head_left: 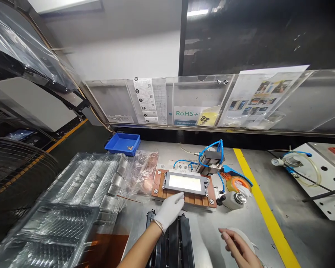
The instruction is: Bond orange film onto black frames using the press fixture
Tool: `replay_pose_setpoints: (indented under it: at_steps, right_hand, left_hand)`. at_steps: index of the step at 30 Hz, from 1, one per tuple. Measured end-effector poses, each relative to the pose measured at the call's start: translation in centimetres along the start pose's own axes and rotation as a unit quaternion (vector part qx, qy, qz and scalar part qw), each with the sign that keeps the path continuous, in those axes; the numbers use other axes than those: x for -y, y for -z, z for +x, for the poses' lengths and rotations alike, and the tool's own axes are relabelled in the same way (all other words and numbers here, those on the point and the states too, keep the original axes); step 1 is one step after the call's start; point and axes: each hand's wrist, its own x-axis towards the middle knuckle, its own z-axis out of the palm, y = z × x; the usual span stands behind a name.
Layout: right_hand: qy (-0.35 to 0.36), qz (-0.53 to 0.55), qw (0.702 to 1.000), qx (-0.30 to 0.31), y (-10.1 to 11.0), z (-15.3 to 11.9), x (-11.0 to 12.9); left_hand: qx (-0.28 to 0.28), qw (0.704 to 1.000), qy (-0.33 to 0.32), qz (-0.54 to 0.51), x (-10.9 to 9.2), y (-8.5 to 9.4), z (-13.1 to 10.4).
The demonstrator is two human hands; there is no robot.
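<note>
A black rectangular frame with a pale white panel (185, 183) lies on a brown fixture block (212, 193) with metal screws. My left hand (171, 210), in a white glove, reaches over the block's near edge with fingers stretched out, fingertips close to the frame's lower edge. I cannot tell whether they touch it. Below that hand, several long black plastic parts (186, 242) lie side by side. My right hand (238, 247) is bare, over a white round item (244, 235) it partly hides. Its fingers are extended, thumb near the index finger, and nothing shows between them.
Behind the fixture stands a pneumatic cylinder (212, 158) with blue hoses. To its right are a tape roll (237, 183) and a white bottle (234, 201). Clear plastic trays (80, 186) and a blue bin (123, 143) occupy the left; a white perforated box (321, 182) stands right.
</note>
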Motion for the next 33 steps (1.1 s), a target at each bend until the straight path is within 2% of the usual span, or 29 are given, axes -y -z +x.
replay_pose_setpoints:
  at_steps: [1, 2, 4, 6, 11, 14, 17, 20, 23, 25, 29, 31, 33]
  right_hand:
    - [0.040, -0.058, 0.997, 0.007, 0.5, 1.2, 0.0]
    - [0.083, -0.109, 0.990, -0.013, 0.8, 2.4, 0.2]
    - [0.118, -0.147, 0.982, -0.034, 1.0, 4.7, 0.6]
    - [0.137, -0.162, 0.976, -0.049, 0.8, 6.6, 1.1]
    - [0.168, -0.209, 0.962, -0.045, 0.6, 9.4, 2.4]
    - [0.165, -0.223, 0.960, -0.035, 1.3, 9.8, 2.8]
    - [0.142, -0.210, 0.967, -0.025, 1.9, 9.6, 3.0]
    - [0.112, -0.160, 0.981, -0.022, 1.6, 9.9, 3.0]
    - [0.060, -0.081, 0.995, -0.010, 0.1, 11.0, 3.4]
    - [0.013, -0.021, 1.000, 0.010, -1.3, 11.9, 3.9]
    - [-0.060, 0.102, 0.992, 0.036, -3.5, 12.9, 4.9]
    - [-0.079, 0.159, 0.984, 0.030, -3.8, 12.3, 5.0]
    - [-0.091, 0.213, 0.973, 0.024, -3.6, 10.7, 4.5]
  left_hand:
    - [0.002, 0.997, -0.039, 0.068, -0.2, 0.1, 0.5]
    - [0.004, 0.988, -0.079, 0.131, -0.4, 0.0, 1.0]
    - [0.014, 0.960, -0.147, 0.236, -0.6, -0.4, 2.0]
    - [0.026, 0.930, -0.187, 0.317, -0.3, -1.1, 3.0]
    - [0.016, 0.878, -0.208, 0.430, 1.0, -2.2, 3.8]
    - [0.009, 0.867, -0.212, 0.450, 0.7, -1.5, 3.6]
    - [-0.041, 0.873, -0.192, 0.446, 0.0, 1.0, 3.2]
    - [-0.110, 0.897, -0.125, 0.410, -0.2, 4.4, 3.0]
    - [-0.106, 0.929, -0.044, 0.352, 0.2, 6.7, 3.7]
    - [-0.080, 0.948, -0.003, 0.309, 0.3, 7.1, 4.6]
    - [-0.047, 0.973, 0.074, 0.214, 0.0, 6.2, 5.7]
    - [-0.047, 0.979, 0.106, 0.170, 0.1, 5.7, 5.1]
    - [-0.051, 0.982, 0.125, 0.132, 0.6, 5.4, 3.5]
